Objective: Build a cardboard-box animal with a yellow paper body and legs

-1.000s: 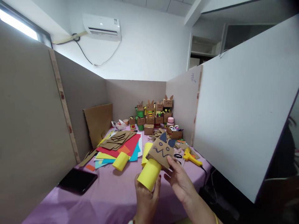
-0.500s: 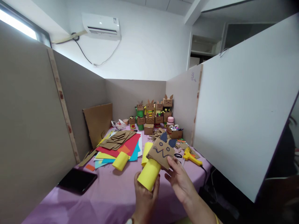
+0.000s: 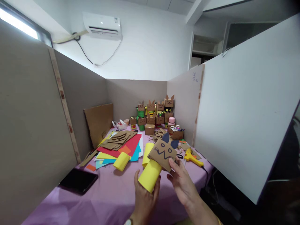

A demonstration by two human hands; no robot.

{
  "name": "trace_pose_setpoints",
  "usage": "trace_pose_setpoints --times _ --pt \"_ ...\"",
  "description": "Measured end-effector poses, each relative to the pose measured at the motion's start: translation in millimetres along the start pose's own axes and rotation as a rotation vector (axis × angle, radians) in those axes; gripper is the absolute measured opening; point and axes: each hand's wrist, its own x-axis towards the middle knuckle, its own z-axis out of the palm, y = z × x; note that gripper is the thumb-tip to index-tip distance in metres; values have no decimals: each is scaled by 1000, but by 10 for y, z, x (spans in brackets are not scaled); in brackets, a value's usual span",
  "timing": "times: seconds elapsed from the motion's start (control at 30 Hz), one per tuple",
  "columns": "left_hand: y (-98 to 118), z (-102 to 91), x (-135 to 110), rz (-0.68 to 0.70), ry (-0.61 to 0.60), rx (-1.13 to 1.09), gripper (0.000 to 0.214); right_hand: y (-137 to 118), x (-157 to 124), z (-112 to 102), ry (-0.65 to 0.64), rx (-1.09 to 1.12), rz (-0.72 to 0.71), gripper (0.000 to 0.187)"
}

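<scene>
My left hand (image 3: 146, 193) is closed round a yellow paper tube (image 3: 150, 176), which tilts up to the right. Against the tube's upper end sits a cardboard cat head (image 3: 161, 152) with dark blue ears, drawn round eyes, whiskers and a zigzag mouth. The fingers of my right hand (image 3: 181, 178) grip the head's lower right corner. Whether head and tube are stuck together I cannot tell. Just behind them stands a second yellow tube (image 3: 147, 153), partly hidden by the head. Another yellow tube (image 3: 121, 161) lies to the left.
Coloured paper (image 3: 134, 153) and cardboard pieces (image 3: 119, 139) are stacked at the left. A black tablet (image 3: 78, 181) lies at the left edge. On the right is a yellow glue gun (image 3: 193, 158) with its cord. Several cardboard animal figures (image 3: 151, 107) stand at the back.
The cat head has shifted very slightly to the right along with my right hand. The left hand keeps its hold on the tube.
</scene>
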Motion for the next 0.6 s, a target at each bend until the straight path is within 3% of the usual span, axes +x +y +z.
trace_pose_setpoints --times 0.37,0.6 --pt "-45 179 -156 -81 8 -43 20 51 53 -94 17 -24 -59 69" --pt "-82 252 -216 -36 -106 -167 31 43 117 -193 30 -27 -59 64"
